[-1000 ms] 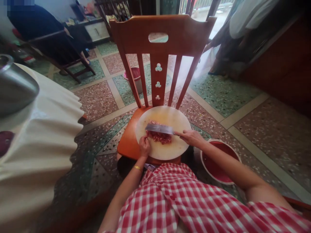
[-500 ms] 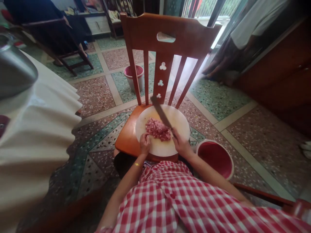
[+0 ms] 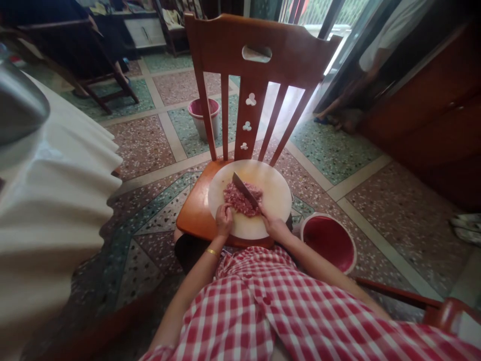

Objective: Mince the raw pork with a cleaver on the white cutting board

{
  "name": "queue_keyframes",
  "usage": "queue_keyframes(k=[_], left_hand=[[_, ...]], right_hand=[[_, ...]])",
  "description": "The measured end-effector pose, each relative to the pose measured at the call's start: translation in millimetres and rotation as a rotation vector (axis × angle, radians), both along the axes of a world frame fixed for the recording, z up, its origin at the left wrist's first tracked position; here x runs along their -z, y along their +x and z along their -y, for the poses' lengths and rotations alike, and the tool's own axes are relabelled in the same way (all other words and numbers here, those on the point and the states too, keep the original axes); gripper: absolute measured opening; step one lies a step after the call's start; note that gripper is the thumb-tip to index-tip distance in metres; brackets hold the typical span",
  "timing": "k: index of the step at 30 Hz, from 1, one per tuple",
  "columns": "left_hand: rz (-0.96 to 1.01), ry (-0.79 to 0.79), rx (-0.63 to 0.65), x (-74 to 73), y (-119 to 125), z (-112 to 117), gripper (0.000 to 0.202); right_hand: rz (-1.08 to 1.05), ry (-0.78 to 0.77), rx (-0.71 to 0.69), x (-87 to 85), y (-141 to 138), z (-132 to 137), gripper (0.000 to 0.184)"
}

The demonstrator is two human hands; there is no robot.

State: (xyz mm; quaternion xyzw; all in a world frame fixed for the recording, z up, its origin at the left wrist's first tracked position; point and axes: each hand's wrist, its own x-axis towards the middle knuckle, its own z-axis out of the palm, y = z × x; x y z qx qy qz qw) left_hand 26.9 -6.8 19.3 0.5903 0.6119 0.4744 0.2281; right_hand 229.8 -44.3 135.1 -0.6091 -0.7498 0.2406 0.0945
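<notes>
A round white cutting board (image 3: 248, 229) lies on the wooden chair seat (image 3: 195, 213) in front of me. Chopped raw meat (image 3: 235, 200) forms a reddish heap on it. My right hand (image 3: 272, 224) is closed around the handle of a cleaver (image 3: 245, 189), whose blade is down in the meat, tip pointing away and left. At the board's near left, my left hand (image 3: 224, 219) rests with curled fingers beside the edge of the heap. Whether those fingers hold anything is hidden.
The chair's slatted back (image 3: 263, 45) rises behind the board. A red-lined bucket (image 3: 330, 243) stands on the floor at right, and another bin (image 3: 205, 118) beyond the chair. At left is a cloth-covered table (image 3: 75, 165) with a metal vessel (image 3: 22, 105). Two people are farther back.
The cleaver has come down from above the board into the meat, my right hand lowering with it. My left hand stays in place. The whole view has shifted slightly.
</notes>
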Motion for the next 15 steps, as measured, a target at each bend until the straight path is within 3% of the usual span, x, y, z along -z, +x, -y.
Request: queue_keyframes(k=[3,6,8,12,15], left_hand=[[0.008,0.001,0.006,0.5,-0.3,0.0,0.019],[0.017,0.003,0.013,0.4,-0.8,0.4,0.019],[0.013,0.003,0.009,0.0,-0.9,0.6,0.019],[0.011,-0.011,-0.005,-1.2,-0.7,0.8,0.019],[0.019,-0.021,-0.004,-1.3,-0.6,1.0,0.019]], right_hand=[[-0.023,-0.023,0.026,-6.3,5.1,1.5,0.049],[-0.082,0.169,0.024,-24.0,2.0,3.0,0.049],[-0.106,0.261,0.034,-22.7,-2.9,2.6,0.049],[-0.011,0.048,0.043,2.4,-3.0,-0.5,0.05],[-0.016,0.01,0.03,-1.6,3.0,-1.6,0.05]])
